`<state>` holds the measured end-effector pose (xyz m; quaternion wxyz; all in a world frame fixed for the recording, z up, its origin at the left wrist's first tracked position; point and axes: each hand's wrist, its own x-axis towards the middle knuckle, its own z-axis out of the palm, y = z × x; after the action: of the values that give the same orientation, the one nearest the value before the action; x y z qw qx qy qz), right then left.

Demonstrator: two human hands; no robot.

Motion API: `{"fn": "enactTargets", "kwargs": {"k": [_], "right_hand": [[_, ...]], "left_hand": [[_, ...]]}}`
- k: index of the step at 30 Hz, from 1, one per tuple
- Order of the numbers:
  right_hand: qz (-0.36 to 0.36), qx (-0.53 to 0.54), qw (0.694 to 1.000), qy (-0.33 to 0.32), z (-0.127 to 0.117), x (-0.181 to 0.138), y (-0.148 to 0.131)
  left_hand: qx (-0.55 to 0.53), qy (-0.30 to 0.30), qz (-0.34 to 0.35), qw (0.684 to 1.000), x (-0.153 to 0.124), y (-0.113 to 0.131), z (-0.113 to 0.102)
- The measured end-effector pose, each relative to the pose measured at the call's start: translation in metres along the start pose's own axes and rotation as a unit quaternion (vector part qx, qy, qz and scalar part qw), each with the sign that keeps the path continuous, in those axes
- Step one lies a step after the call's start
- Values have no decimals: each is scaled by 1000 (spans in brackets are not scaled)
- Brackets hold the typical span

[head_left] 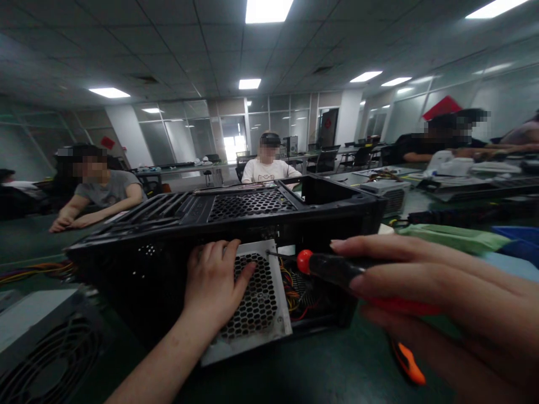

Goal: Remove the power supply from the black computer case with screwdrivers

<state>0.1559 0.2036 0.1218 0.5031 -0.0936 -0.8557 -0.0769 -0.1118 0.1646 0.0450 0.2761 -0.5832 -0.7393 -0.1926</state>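
A metal power supply (256, 292) with a honeycomb grille sits tilted at the opening of a black computer case (248, 216). My left hand (214, 278) holds it, fingers over its upper left edge and thumb pressed on the grille. In my right hand (412, 275) is a screwdriver (332, 268) with a black and red handle and a red collar. The shaft points left, and its tip is at the upper right corner of the grille plate, by a screw hole. Coloured cables (290, 289) show inside the case, right of the power supply.
Another power supply (46, 348) with a round fan guard lies at left. An orange-handled tool (408, 362) rests on the green tabletop (320, 370) below my right hand. Green and blue trays (458, 237) stand at right. Across the table sit several people.
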Motion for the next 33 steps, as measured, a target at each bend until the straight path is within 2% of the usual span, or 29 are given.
{"fn": "enactTargets", "kwargs": {"k": [2,3,6,9,10,12,15,17,20,22,23,26,30,33], "right_hand": [[-30,10,998,-54,-2,1,-4],[-31,9,998,-56,0,3,-6],[13,-34,998,41,17,7,-6],[-5,-15,982,188,41,6,0],[-21,4,976,215,48,4,3],[-49,41,972,225,57,-1,7],[-74,81,978,179,55,-5,6],[-67,102,985,123,44,-3,2],[-29,153,987,-36,18,4,-5],[3,181,973,-141,2,9,-9],[12,189,967,-170,-4,12,-10],[15,201,962,-181,-11,14,-12],[37,203,961,-184,-6,12,-12],[76,190,959,-196,-2,9,-12]], "left_hand": [[7,2,6,1000,-1,-4,2],[10,-1,16,1000,-1,-7,3],[18,-10,28,999,0,-17,9],[19,-20,36,999,0,-22,12],[19,-22,36,999,-1,-22,12],[22,-18,33,999,-2,-20,12],[35,-9,29,999,-1,-20,13],[36,-42,17,998,3,-23,14],[32,-111,-17,993,10,-28,15],[38,-123,-25,991,12,-30,16],[41,-119,-24,992,12,-31,16],[40,-113,-18,993,12,-33,14],[41,-130,-14,991,8,-28,10],[48,-77,-2,996,2,-16,6]]}}
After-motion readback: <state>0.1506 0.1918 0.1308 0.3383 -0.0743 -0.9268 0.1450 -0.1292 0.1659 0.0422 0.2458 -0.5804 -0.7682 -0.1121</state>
